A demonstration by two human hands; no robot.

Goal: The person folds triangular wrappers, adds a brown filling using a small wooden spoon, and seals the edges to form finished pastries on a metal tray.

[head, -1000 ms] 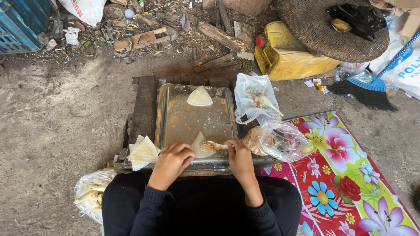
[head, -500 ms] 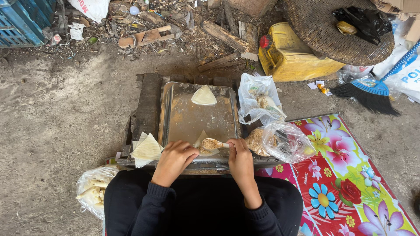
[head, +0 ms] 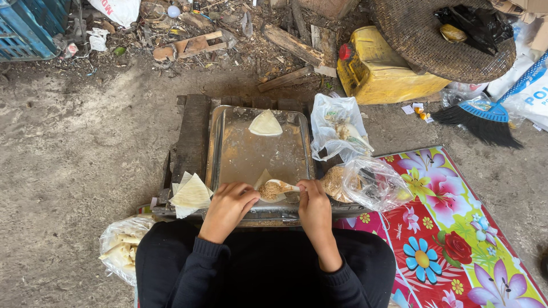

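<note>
Pastry wrapper (head: 265, 183) lies at the near edge of the metal tray (head: 240, 154), loaded with brown filling from a spoon (head: 278, 187). Left hand (head: 227, 206) closes its grip on the wrapper; right hand (head: 312, 201) is clasped around the spoon handle. A folded triangle (head: 265, 124) rests at the far edge; spare wrappers (head: 190, 194) lie left.

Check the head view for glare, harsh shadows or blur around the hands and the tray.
Head view: soft, even daylight with no hard shadows; the metal tray shows only a dull sheen, no blown glare; left hand and right hand are sharp, as is the filled wrapper between them; the clear plastic bag gives small highlights; slight wide-angle bending at the edges.
</note>
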